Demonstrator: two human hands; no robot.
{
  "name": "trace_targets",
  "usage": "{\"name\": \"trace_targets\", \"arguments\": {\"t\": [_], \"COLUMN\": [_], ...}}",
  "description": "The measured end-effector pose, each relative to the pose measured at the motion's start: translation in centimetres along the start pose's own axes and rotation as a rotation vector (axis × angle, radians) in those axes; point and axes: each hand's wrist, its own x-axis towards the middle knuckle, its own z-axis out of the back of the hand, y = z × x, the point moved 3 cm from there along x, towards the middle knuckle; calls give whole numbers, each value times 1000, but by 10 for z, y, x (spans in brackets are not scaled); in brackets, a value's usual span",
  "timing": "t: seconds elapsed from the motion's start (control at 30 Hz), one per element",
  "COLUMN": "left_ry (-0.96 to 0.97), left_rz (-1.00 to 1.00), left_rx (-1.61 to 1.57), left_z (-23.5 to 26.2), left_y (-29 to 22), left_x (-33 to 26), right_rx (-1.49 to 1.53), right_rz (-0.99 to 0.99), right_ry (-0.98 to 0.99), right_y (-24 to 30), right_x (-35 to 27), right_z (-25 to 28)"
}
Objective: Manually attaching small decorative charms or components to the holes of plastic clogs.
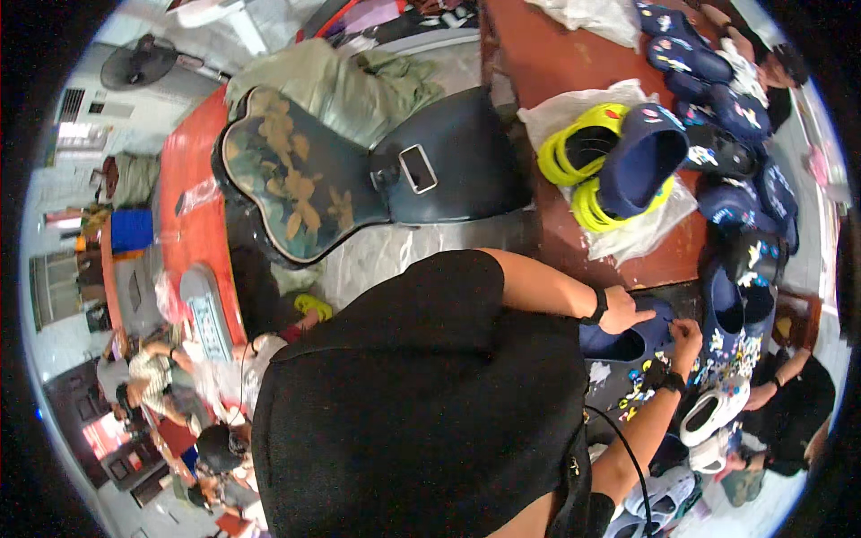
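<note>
The navy clog (656,337) points toe-away under the left hand (619,310), the right hand (686,341) nearer its toe; either grip I cannot tell.

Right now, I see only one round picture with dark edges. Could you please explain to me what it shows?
No machine here: these are a person's bare hands, filmed by a fisheye camera on that person's head. The left hand extends its index finger over a navy clog; the right hand pinches beside it, but anything held is too small to tell. Colourful shoe charms lie nearby. Neon-yellow clogs and another navy one sit on white wrapping.
</note>
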Motion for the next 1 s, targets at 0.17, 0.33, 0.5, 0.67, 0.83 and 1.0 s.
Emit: {"name": "trace_targets", "arguments": {"t": [0.17,0.33,0.5,0.67,0.83,1.0], "left_ry": [-24,-48,-56,-19,-147,30], "left_rz": [-20,-70,-28,72,311,473], "left_rx": [-48,-167,-271,-251,-255,-178], "left_z": [8,31,53,48,41,22], "left_y": [5,7,6,26,42,46], "left_x": [-27,-63,-104,-161,-247,-307], "right_rx": [-179,-167,-12,-227,-360,-10], "right_rz": [-29,-126,-126,-19,54,-179], "right_ry": [-18,75,135,19,-311,-472], "right_y": [-14,-42,-76,-99,-7,63], "right_x": [9,21,36,21,-22,-151], "right_z": [8,8,-3,11,-2,31]}}
